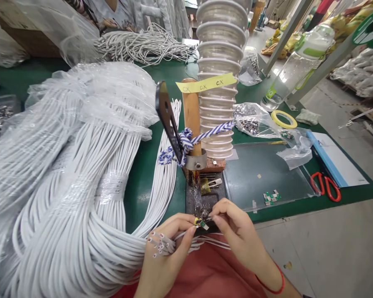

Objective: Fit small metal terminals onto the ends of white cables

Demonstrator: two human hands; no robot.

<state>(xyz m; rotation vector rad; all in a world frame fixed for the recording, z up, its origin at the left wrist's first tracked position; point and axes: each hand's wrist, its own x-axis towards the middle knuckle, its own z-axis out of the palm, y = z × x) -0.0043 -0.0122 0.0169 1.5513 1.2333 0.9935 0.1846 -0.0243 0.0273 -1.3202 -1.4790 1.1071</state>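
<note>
My left hand (169, 244) is closed around several white cables (161, 244), whose cut ends poke out over the thumb. At its fingertips are a small yellow piece (197, 221) and a tiny green circuit board (204, 225). Just to the right, my right hand (233, 223) pinches finger and thumb together near the board; what lies between them is too small to make out. Directly above the fingertips, a soldering iron with a wooden handle (191, 111) is fixed upright, tip down, with blue-and-white cord (186, 142) tied round it. A dark, soiled tray (216, 192) sits beneath the iron.
Thick bundles of white cable (65, 186) fill the left side. A ribbed clear hose (220, 54) rises behind the iron. To the right are small green boards (271, 198) on a clear sheet (245, 165), red-handled scissors (326, 188), yellow tape (284, 119) and a water bottle (298, 66).
</note>
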